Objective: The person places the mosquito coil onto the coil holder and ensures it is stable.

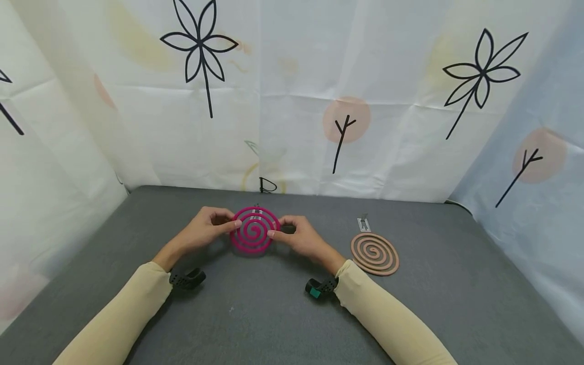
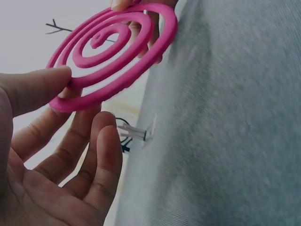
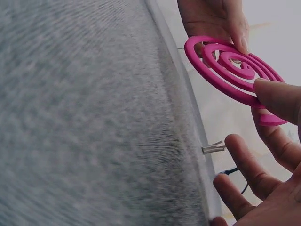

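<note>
Pink coil (image 1: 254,232) partly hides a seemingly metal stand (image 1: 257,211), left of brown coil (image 1: 374,251).

Grey table (image 1: 274,314); white flower-printed curtain (image 1: 292,61) behind.

Left forearm (image 1: 116,314) and right forearm (image 1: 390,314) converge toward the far edge of the worktop (image 1: 274,324); sleeves (image 1: 155,281) end near the wrists (image 1: 170,256). Left hand (image 1: 207,224): raised, thumb opposing index in a pinch, outer fingers loosely bent. Right hand (image 1: 304,236): raised, likewise pinching, outer fingers spread.
</note>
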A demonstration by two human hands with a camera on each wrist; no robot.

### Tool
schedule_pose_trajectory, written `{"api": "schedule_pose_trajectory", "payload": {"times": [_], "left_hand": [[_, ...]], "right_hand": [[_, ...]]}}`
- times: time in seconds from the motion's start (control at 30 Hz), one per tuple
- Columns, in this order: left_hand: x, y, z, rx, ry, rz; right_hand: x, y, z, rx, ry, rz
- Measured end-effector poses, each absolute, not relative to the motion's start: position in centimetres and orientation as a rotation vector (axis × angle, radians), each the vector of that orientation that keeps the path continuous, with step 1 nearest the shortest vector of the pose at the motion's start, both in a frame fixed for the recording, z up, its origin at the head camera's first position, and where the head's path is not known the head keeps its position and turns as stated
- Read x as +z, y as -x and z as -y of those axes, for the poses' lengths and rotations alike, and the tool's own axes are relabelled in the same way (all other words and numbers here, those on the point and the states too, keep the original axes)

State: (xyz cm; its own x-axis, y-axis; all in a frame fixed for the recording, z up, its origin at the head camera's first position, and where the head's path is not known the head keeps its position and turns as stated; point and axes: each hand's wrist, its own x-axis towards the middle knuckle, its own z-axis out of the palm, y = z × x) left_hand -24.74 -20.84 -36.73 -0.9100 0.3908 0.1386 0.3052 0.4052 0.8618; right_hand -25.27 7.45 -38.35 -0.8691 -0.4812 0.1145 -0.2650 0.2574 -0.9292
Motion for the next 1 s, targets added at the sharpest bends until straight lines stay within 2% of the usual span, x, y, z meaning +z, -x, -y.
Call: {"api": "schedule_pose_trajectory", "payload": {"times": [1.0], "left_hand": [[-31.9,26.2,17.4,1.806,-0.489,-2.385]], "right_hand": [[-34.5,25.8,-9.0,-2.154,0.699,-2.035]]}}
